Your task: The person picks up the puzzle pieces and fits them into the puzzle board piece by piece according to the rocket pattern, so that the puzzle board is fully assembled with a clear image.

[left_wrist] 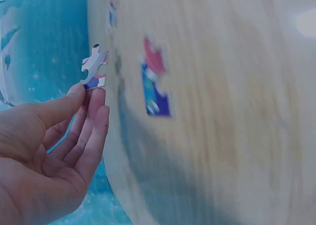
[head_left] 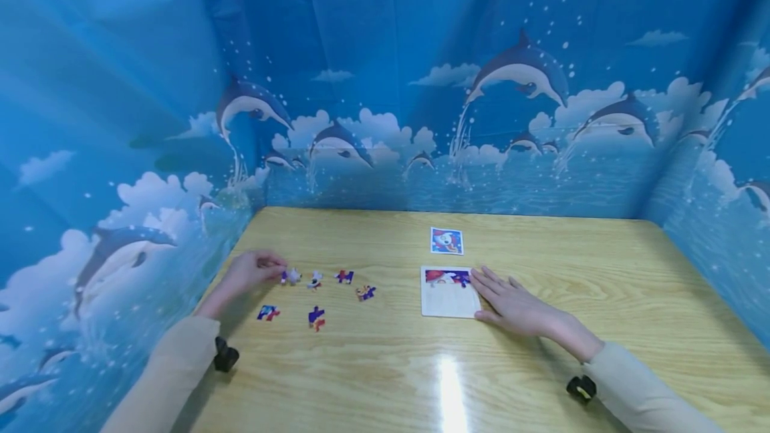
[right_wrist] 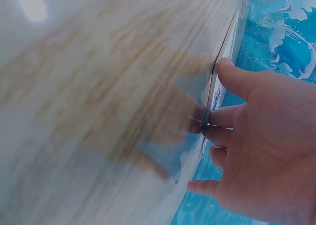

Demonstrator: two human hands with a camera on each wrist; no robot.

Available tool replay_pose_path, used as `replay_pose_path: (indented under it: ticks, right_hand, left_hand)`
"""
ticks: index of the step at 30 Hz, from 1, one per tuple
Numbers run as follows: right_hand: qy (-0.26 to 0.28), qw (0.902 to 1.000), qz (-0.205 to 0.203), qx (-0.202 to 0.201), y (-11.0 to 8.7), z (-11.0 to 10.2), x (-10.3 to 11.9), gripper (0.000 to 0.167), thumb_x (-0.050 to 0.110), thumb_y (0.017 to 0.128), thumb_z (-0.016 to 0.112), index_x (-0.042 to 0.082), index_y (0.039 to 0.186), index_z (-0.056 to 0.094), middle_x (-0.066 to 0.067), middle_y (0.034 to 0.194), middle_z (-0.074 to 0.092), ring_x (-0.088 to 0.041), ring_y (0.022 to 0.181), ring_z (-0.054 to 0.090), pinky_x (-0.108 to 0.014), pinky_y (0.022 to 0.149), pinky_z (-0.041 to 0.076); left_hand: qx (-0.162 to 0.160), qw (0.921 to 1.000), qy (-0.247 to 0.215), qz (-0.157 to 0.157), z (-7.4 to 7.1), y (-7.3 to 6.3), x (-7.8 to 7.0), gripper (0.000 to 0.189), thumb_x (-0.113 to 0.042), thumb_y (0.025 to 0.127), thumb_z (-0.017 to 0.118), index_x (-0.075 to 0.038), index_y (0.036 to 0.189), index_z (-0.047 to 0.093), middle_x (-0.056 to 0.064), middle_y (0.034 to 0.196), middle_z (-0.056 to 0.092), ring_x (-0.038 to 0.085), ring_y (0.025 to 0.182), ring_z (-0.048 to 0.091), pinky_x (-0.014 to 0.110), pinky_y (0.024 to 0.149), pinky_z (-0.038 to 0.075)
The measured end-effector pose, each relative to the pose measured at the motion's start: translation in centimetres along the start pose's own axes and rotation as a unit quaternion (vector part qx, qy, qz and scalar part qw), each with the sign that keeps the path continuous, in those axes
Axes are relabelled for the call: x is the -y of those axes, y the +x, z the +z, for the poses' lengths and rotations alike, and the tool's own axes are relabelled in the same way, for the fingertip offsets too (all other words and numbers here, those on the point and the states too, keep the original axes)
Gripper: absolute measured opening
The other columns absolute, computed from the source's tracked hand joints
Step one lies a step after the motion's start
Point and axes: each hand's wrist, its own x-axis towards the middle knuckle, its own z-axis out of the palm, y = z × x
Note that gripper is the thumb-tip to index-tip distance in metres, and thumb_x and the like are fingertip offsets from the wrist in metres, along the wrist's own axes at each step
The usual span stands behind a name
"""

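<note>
Between its thumb and fingertips my left hand (head_left: 255, 268) pinches a puzzle piece (left_wrist: 95, 67), mostly white with a purple corner, lifted off the table in the left wrist view. Beside that hand lies a blue-and-red puzzle piece (head_left: 268, 313). On the right, my right hand (head_left: 516, 305) rests with fingers spread along the right edge of a white puzzle tray (head_left: 448, 303). Across the tray's top runs a strip of joined pieces (head_left: 445, 277) in red, white and purple. In the right wrist view the fingertips touch the tray's edge.
Several loose puzzle pieces lie left of the tray, including a purple-and-red one (head_left: 316, 318), another (head_left: 345, 276) and an orange-and-purple one (head_left: 365, 293). A small picture card (head_left: 447, 241) lies behind the tray. A dolphin-print curtain (head_left: 385, 85) borders the wooden table (head_left: 373, 366).
</note>
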Motion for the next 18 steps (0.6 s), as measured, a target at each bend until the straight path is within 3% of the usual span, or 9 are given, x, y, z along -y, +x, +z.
replay_pose_path:
  ticks: [5,18]
  right_hand:
    - [0.001,1.0000,0.005,0.004,0.0,0.0,0.0,0.070,0.037,0.105,0.054,-0.004,0.156,0.029,-0.027,0.163,0.019,-0.048,0.150,0.016,-0.073,0.115,0.017]
    - [-0.002,0.9999,0.011,0.010,-0.1,0.1,-0.3,0.071,0.038,0.106,0.053,-0.003,0.157,0.026,-0.026,0.165,0.017,-0.047,0.151,0.013,-0.071,0.117,0.014]
  left_hand:
    - [0.012,0.9982,-0.057,0.017,0.8,0.7,-1.6,0.022,-0.012,0.099,0.066,0.004,0.113,0.069,0.017,0.103,0.072,0.026,0.094,0.071,0.037,0.082,0.062]
    - [0.025,0.9922,-0.118,0.033,5.2,2.9,-6.8,0.021,-0.011,0.098,0.068,0.005,0.113,0.069,0.016,0.100,0.073,0.026,0.089,0.072,0.041,0.081,0.062]
